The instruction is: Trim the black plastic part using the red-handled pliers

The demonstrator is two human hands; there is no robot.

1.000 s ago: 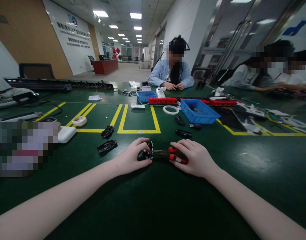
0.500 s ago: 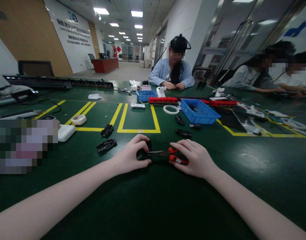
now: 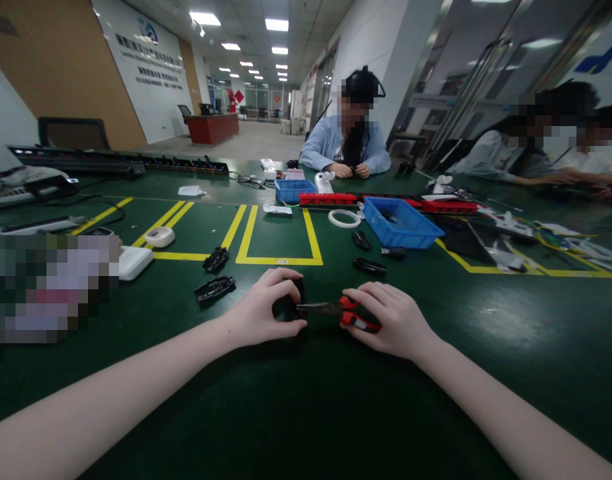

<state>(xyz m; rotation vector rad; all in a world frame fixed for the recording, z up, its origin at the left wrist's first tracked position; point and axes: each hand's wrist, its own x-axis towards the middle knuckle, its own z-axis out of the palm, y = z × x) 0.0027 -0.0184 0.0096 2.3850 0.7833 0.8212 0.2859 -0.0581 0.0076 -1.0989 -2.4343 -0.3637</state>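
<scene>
My left hand (image 3: 266, 308) is closed round a small black plastic part (image 3: 287, 308) that rests on the green table (image 3: 306, 400). My right hand (image 3: 391, 317) grips the red-and-black handles of a pair of needle-nose pliers (image 3: 336, 311). The pliers' thin jaws point left and reach the black part at my left fingertips. Both forearms lie over the table's near side. Most of the black part is hidden by my fingers.
Two black plastic parts (image 3: 215, 288) lie to the left, more black parts (image 3: 369, 266) to the right. A blue bin (image 3: 399, 223), a white tape ring (image 3: 344, 218), a white box (image 3: 134, 260) and yellow floor-style markings (image 3: 279, 261) lie beyond. Other people sit across the table.
My left fingers have curled further over the black part, hiding more of it. The pliers stay at the part; both hands have hardly shifted.
</scene>
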